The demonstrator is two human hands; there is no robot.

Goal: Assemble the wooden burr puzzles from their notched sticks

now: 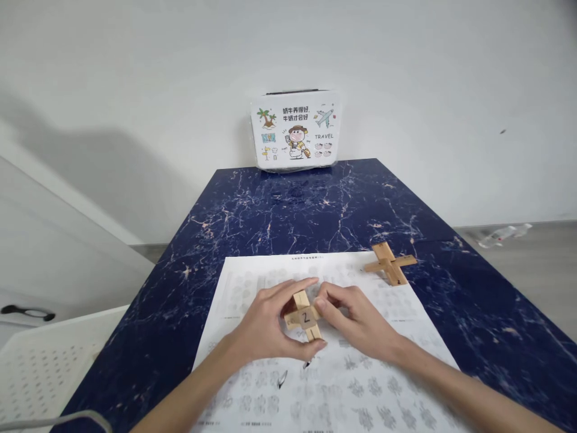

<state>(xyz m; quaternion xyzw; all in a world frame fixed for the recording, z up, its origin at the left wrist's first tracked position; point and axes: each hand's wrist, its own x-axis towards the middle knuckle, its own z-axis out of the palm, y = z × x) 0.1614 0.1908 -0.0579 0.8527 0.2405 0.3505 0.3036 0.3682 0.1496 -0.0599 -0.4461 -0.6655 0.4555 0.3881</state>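
Above a printed sheet of paper (324,385), both hands hold a small wooden block puzzle (306,317) of crossed pale sticks, with a "2" written on the end facing me. My left hand (270,322) grips it from the left, thumb below and fingers above. From the right, my right hand (356,313) pinches one of its sticks between thumb and curled forefinger. Near the sheet's upper right corner lies a cross-shaped wooden piece (386,263) made of interlocked sticks. What my fingers cover of the puzzle is hidden.
A white case (296,129) with cartoon prints stands against the wall at the far end of the dark blue marbled table (288,210). To the lower left is a white perforated basket (49,361). Clear plastic bottles (500,236) lie on the floor at right.
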